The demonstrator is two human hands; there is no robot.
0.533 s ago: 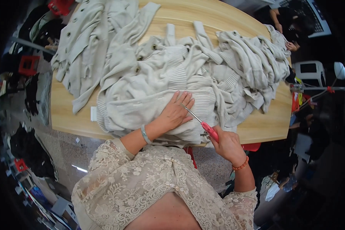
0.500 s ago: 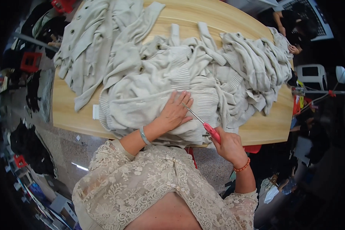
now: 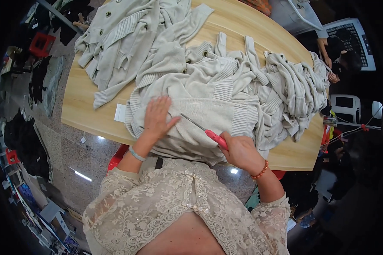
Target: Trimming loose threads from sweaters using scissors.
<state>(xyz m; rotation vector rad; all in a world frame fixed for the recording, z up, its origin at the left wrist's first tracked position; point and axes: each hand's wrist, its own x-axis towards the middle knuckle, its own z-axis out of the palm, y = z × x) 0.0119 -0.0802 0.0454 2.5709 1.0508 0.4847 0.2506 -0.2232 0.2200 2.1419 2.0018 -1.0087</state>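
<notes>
A cream knitted cardigan (image 3: 202,112) with ribbed edges lies spread in front of me on the table. My left hand (image 3: 156,119) rests flat on its knit near the left side, fingers stretched out and thumb apart. In my closed right hand (image 3: 245,154) is a tool with a red handle and thin metal shaft (image 3: 216,138). Its shaft points up and left, the tip over the cardigan just right of my left thumb. Whether the tip touches the knit I cannot tell.
More cream cardigans lie heaped on the wooden table (image 3: 83,102), one pile with dark buttons (image 3: 101,32) at far left, another pile (image 3: 291,87) at right. A white tag (image 3: 120,112) sits by the cardigan's left edge. Another person's hand (image 3: 333,77) touches the right pile.
My left hand has moved left across the cardigan. My right hand has brought the red-handled tool leftward. The view has shifted, so the table sits lower and further right.
</notes>
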